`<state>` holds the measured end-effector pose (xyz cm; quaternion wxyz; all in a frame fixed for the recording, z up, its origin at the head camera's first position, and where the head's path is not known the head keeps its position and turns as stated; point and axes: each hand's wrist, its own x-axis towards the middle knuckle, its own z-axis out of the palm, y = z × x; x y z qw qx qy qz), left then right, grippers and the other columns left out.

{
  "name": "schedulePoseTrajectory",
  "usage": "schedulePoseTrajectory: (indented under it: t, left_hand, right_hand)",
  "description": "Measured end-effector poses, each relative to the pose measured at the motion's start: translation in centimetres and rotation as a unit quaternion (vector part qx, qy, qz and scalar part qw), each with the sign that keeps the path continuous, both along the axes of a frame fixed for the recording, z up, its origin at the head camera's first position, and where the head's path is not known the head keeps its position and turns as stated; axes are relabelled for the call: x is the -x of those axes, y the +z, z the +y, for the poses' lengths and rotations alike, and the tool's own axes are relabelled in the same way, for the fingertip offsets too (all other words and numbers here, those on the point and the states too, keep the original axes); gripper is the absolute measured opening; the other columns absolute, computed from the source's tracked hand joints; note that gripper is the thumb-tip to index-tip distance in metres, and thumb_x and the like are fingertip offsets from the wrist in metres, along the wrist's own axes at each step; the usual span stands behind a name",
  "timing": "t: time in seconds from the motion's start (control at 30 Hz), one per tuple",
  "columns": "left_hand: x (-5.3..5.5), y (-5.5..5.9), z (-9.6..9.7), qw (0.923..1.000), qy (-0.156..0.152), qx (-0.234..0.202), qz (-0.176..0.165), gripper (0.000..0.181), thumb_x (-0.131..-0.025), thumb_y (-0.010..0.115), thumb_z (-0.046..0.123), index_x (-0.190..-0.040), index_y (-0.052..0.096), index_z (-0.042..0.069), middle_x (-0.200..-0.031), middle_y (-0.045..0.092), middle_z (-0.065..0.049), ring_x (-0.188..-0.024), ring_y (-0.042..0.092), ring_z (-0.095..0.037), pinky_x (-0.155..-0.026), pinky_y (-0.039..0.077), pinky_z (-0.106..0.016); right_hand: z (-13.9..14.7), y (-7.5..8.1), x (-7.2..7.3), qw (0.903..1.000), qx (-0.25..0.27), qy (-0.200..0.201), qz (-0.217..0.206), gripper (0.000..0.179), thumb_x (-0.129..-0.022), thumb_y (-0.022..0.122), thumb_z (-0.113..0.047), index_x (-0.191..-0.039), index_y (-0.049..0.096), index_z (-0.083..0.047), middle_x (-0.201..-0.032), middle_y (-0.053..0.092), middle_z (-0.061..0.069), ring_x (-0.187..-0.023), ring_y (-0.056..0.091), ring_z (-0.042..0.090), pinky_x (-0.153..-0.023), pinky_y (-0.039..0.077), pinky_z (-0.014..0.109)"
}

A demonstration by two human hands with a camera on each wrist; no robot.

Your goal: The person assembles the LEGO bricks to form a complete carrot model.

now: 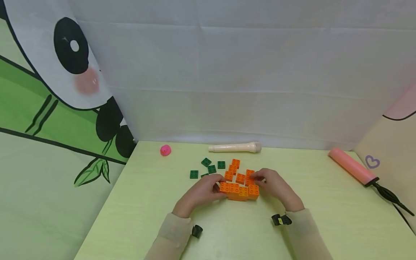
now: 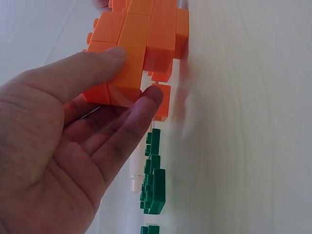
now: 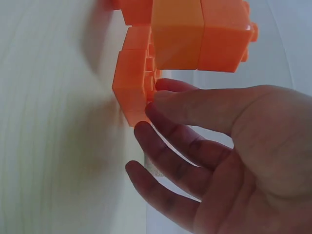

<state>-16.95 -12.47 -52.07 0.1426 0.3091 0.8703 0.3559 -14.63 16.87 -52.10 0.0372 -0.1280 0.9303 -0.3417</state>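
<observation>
A built piece of joined orange toy bricks [image 1: 238, 191] is held near the front of the brick group. My left hand [image 1: 206, 189] grips its left end, thumb on the front face and fingers behind and below, as the left wrist view shows. My right hand [image 1: 273, 184] is just behind the piece's right end. Its thumb and fingertips [image 3: 142, 130] are right at a long orange brick [image 3: 131, 87] lying studs up on the table, the fingers loosely bent and spread. More orange bricks [image 1: 232, 169] lie behind the built piece.
Several green bricks [image 1: 194, 174] lie to the left of the orange ones. At the back are a pale microphone-shaped object [image 1: 235, 147] and a small pink object [image 1: 165, 150]. A pink cylinder with a black end [image 1: 352, 166] lies on the table's right side. A white cloth [image 1: 208, 90] hangs behind.
</observation>
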Motion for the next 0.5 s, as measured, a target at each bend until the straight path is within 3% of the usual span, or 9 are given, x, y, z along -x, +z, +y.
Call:
schedulePoseTrajectory:
  t: [0.3,0.5]
  left_hand:
    - [-0.01,-0.1,-0.04,1.0,-0.001,0.0,0.002,0.034,-0.091,0.084,0.025,-0.12,0.068,0.016,-0.104,0.065,0.011,-0.085,0.061,-0.009,-0.076,0.054,-0.025]
    - [-0.06,-0.01,-0.05,1.0,-0.004,-0.002,0.001,0.033,-0.091,0.084,0.024,-0.12,0.068,0.016,-0.103,0.065,0.011,-0.084,0.061,-0.009,-0.075,0.055,-0.025]
  right_hand:
    - [0.25,-0.01,-0.22,0.9996,-0.017,-0.017,-0.011,0.021,-0.094,0.071,0.006,-0.111,0.077,-0.004,-0.101,0.071,0.006,-0.091,0.063,0.023,-0.087,0.055,0.044]
    - [0.62,0.16,-0.48,0.9981,-0.044,-0.041,-0.014,0.017,-0.089,0.074,0.004,-0.102,0.074,-0.006,-0.085,0.063,0.002,-0.08,0.056,0.02,-0.075,0.05,0.038]
